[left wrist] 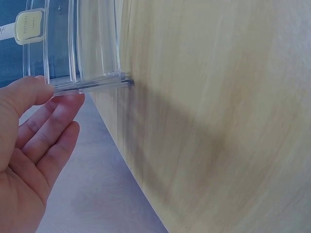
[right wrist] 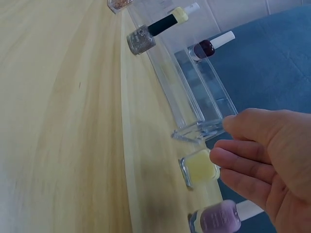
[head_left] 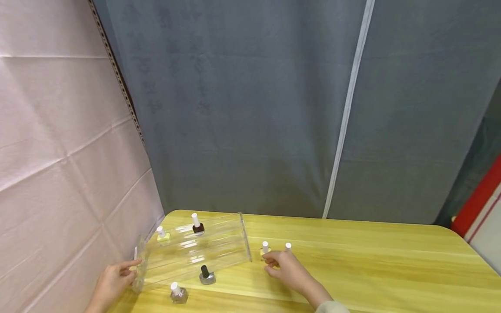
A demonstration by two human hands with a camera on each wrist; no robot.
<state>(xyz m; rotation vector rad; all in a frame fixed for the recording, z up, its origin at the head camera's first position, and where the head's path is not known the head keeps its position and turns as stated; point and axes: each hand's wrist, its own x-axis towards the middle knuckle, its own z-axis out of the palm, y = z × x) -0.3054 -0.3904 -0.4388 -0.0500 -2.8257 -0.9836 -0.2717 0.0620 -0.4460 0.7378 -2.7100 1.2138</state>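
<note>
Your left hand (head_left: 113,280) had clear plastic stepped rack (head_left: 192,244) pinched by end panel, rack sat left on yellow wood-grain table (head_left: 372,265); your right hand (head_left: 287,267) hung loosely curled, pinching nothing, just beside pale-yellow square glass bottle (right wrist: 199,168), couldn't tell if touching, white-capped lilac bottle (right wrist: 218,218) close by

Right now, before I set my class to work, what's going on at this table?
A person's left hand pinches the end of a clear tiered rack, while the right hand is at a yellow bottle beside it, apparently not gripping it. A lilac bottle stands nearby. The rack holds a second yellow bottle and a dark red bottle; a black-capped bottle and a white-capped glittery bottle stand on its near side.
</note>
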